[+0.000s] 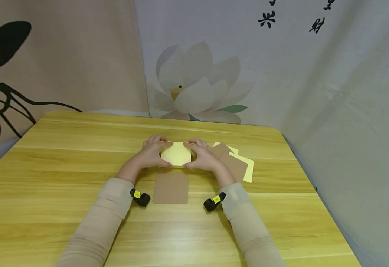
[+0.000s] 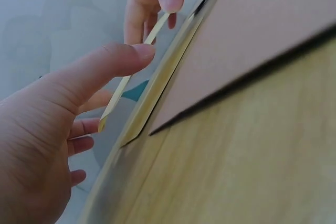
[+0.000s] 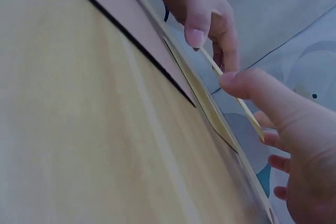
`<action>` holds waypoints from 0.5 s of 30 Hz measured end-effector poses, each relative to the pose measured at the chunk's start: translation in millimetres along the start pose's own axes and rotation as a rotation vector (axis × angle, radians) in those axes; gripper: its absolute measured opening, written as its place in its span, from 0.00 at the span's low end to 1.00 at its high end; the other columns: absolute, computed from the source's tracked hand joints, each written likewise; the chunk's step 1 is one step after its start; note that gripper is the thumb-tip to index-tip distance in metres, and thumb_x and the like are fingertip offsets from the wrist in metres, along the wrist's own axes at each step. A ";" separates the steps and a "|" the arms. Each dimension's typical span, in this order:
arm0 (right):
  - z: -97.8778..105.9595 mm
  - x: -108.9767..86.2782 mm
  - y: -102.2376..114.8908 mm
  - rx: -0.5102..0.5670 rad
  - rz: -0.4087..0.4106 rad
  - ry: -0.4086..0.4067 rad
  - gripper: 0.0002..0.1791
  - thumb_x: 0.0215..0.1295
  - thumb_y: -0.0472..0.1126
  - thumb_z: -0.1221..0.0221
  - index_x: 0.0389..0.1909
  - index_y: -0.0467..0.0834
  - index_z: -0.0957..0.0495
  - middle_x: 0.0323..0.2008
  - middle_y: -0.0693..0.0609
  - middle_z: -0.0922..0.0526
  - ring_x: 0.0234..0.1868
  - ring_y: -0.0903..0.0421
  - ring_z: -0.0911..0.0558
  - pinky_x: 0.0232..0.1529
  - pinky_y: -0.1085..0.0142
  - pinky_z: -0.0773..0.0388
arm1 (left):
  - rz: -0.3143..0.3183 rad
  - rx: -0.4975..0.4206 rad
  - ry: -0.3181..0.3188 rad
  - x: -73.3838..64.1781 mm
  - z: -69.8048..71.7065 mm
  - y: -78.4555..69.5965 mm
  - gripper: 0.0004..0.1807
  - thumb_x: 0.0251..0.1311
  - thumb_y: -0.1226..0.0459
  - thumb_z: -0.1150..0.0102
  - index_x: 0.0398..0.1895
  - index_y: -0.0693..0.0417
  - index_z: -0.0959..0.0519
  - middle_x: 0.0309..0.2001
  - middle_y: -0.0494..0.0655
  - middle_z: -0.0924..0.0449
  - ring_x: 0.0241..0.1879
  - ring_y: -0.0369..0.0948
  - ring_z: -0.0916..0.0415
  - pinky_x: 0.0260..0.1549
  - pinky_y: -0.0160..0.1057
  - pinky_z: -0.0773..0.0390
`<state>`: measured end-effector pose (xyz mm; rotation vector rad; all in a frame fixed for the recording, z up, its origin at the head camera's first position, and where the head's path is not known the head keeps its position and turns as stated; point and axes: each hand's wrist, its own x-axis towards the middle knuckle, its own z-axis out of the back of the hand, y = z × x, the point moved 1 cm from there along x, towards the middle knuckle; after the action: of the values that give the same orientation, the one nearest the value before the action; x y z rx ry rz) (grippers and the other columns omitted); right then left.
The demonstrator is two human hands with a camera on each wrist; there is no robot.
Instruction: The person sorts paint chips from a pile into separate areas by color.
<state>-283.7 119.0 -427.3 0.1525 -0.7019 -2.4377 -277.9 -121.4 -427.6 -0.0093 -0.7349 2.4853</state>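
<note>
A square yellow card (image 1: pixel 176 154) with rounded corners is held above the table by both hands. My left hand (image 1: pixel 151 154) pinches its left side, the thumb on the near face and fingers behind. On the opposite side my right hand (image 1: pixel 203 157) pinches it the same way. In the left wrist view the held card appears nearly edge-on, above another yellow card (image 2: pixel 157 88) that lies on the table. Nearer to me lies a flat brown card (image 1: pixel 170 188), apart from both hands.
To the right of my right hand, several overlapping cards lie loosely, among them a brown card (image 1: pixel 236 167) and a yellow card (image 1: pixel 249 171). The wooden table (image 1: pixel 64 200) ends at a printed curtain (image 1: pixel 281 81) behind and to the right.
</note>
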 end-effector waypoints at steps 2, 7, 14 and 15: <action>-1.8 2.1 -0.9 0.008 -0.007 0.008 0.48 0.51 0.58 0.32 0.72 0.51 0.40 0.70 0.52 0.46 0.70 0.50 0.52 0.65 0.44 0.53 | 0.008 -0.009 0.004 0.5 -1.4 3.7 0.50 0.40 0.43 0.26 0.67 0.55 0.31 0.62 0.55 0.40 0.63 0.56 0.50 0.55 0.59 0.51; -6.0 5.0 -3.2 0.007 -0.008 0.018 0.47 0.52 0.59 0.32 0.72 0.50 0.40 0.71 0.50 0.46 0.71 0.50 0.52 0.65 0.44 0.54 | 0.028 -0.039 0.018 1.3 -4.8 10.6 0.48 0.41 0.43 0.26 0.67 0.54 0.31 0.63 0.54 0.40 0.63 0.55 0.49 0.56 0.58 0.51; -9.0 7.1 -4.5 -0.015 -0.012 0.040 0.47 0.53 0.61 0.33 0.72 0.49 0.39 0.72 0.51 0.46 0.71 0.50 0.52 0.67 0.46 0.57 | 0.045 -0.032 0.020 1.4 -8.4 15.5 0.48 0.40 0.43 0.26 0.66 0.54 0.30 0.63 0.55 0.39 0.63 0.54 0.48 0.57 0.58 0.52; -9.4 7.2 -4.7 -0.016 -0.012 0.043 0.47 0.53 0.61 0.34 0.72 0.49 0.39 0.72 0.51 0.46 0.71 0.50 0.52 0.67 0.46 0.58 | 0.047 -0.029 0.021 1.5 -9.1 16.2 0.48 0.40 0.43 0.26 0.66 0.54 0.30 0.63 0.55 0.39 0.63 0.54 0.48 0.57 0.58 0.52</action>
<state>-289.6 113.9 -437.3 0.2029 -0.6635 -2.4431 -285.8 -127.5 -443.3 -0.0634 -0.7708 2.5150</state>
